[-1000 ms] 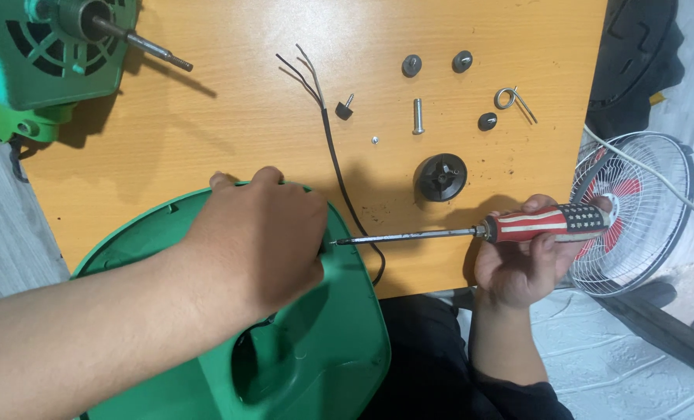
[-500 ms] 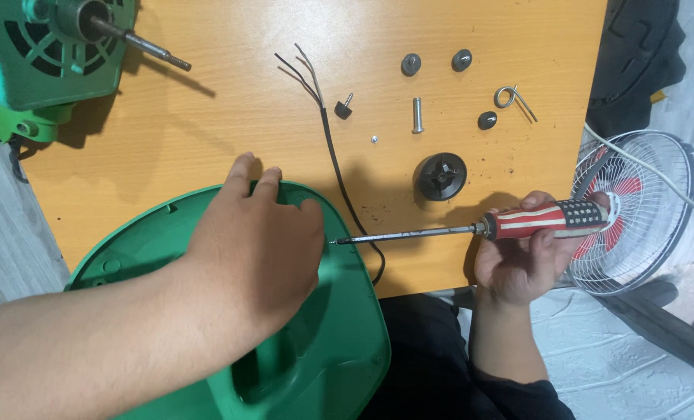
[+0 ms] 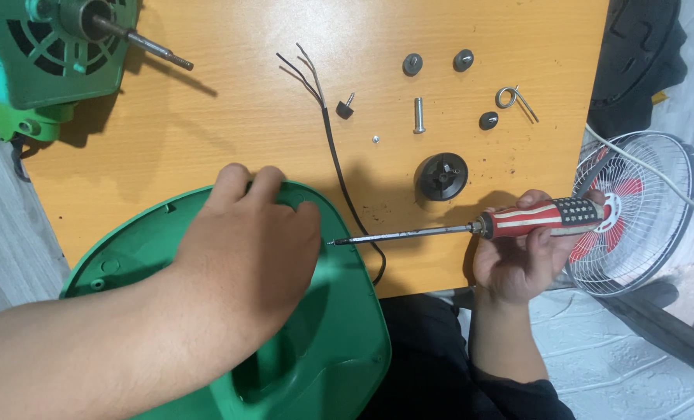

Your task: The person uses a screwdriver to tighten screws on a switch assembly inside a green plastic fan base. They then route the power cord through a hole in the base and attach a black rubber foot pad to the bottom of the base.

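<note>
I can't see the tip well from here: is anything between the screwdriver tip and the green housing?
The left hand grips the green housing and hides the spot; the screwdriver tip sits beside its fingers, over the black cable.

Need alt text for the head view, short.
A left hand grips a green plastic fan base while the right hand holds a red-handled screwdriver pointed at it, over an orange wooden table strewn with small black knobs.

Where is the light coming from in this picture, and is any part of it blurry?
Head view: light falls from above, the knob and motor shaft casting short, soft shadows on the table; the left hand and green cover look slightly smeared; the screwdriver stays crisp.
</note>
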